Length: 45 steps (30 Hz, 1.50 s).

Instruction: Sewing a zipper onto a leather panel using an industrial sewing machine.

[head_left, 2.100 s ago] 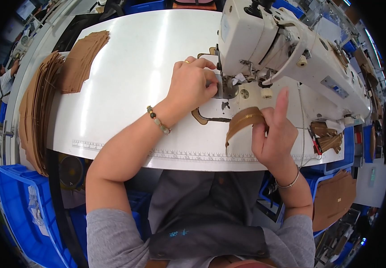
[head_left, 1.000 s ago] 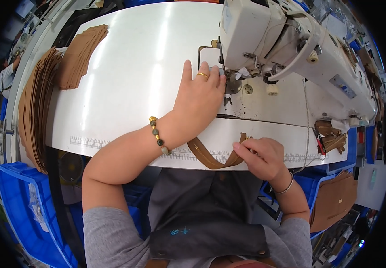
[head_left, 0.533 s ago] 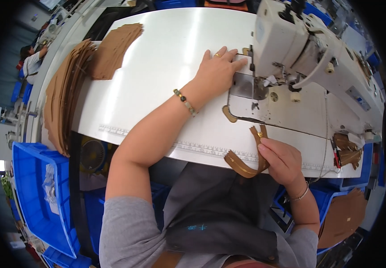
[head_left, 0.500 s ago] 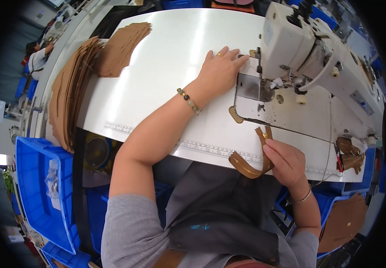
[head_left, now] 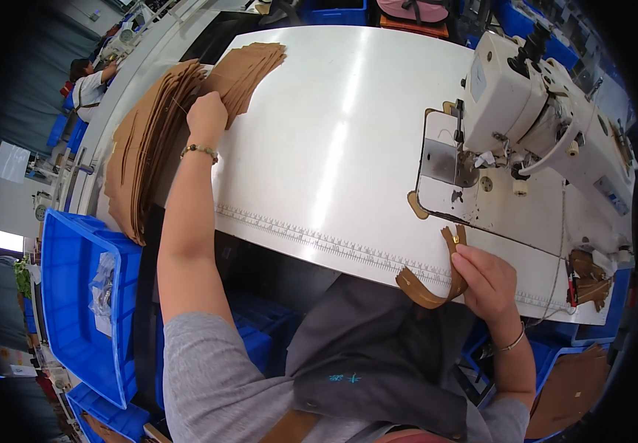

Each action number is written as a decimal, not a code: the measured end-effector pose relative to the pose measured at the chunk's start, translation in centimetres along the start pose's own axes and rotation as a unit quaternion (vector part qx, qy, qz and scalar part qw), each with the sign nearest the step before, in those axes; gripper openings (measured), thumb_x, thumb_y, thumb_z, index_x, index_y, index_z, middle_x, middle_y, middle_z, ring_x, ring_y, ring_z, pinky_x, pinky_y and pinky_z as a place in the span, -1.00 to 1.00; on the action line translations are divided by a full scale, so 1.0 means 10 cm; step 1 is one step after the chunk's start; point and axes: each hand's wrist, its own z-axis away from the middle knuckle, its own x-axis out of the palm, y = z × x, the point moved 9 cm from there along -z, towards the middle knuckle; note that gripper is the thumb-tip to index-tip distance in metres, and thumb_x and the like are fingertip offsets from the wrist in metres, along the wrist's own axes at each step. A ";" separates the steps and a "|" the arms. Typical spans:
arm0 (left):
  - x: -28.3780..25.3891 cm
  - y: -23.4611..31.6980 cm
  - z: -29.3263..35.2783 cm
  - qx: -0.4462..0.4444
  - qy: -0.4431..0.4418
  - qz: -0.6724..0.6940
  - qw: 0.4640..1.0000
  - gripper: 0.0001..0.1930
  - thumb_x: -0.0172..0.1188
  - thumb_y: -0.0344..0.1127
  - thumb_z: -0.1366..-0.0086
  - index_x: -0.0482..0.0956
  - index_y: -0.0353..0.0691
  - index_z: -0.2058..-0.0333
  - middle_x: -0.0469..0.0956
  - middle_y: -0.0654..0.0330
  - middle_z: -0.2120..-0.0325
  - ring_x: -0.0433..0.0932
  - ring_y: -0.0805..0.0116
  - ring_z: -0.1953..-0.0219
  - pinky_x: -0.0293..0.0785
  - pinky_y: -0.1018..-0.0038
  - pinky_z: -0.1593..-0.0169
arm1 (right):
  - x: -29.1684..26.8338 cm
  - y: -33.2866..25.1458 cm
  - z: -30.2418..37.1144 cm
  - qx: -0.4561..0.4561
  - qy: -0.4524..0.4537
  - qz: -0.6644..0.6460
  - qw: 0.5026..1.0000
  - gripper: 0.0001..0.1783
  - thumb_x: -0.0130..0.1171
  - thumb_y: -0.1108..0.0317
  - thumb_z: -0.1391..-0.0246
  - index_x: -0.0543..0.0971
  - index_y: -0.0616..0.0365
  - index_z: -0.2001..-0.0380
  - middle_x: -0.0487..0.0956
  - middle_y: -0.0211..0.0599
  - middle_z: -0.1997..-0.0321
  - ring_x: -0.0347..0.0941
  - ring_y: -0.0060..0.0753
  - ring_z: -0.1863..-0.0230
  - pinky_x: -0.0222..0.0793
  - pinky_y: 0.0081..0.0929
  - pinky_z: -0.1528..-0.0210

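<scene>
A brown zipper [head_left: 431, 297] with a gold-coloured pull is pinched in my right hand [head_left: 490, 279] at the table's near edge. Its tape curves leftward in a loop, with both ends pointing up. My left hand [head_left: 208, 118], with a beaded bracelet at the wrist, is at the far left between two stacks of brown cut pieces. Its fingers are curled at the edge of the draped stack [head_left: 147, 144]; their tips are hidden, so what they grip is unclear. Behind that hand lies the other stack, of flat brown pieces [head_left: 252, 74].
A white sewing machine [head_left: 507, 96] stands at the right, its metal needle plate [head_left: 444, 161] set in the white table [head_left: 333, 133]. A ruler strip [head_left: 319, 240] runs along the near edge. More brown zippers [head_left: 591, 280] lie at far right. Blue bins [head_left: 82, 310] flank the table.
My left hand has left the spot beside the machine's needle plate and moved far left to the brown stacks. The right hand still holds the zipper in much the same place.
</scene>
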 end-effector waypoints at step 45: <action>-1.28 3.19 2.41 0.410 -0.183 0.362 0.817 -0.59 0.41 -0.39 -0.13 0.44 -0.20 0.08 0.63 0.14 0.35 0.69 0.03 0.33 0.58 0.19 0.35 | 0.19 0.79 -0.19 -0.034 -0.143 0.047 0.988 -0.62 0.25 0.52 0.08 0.66 0.18 0.10 0.65 -0.24 0.02 0.64 -0.12 0.02 0.63 -0.26 0.07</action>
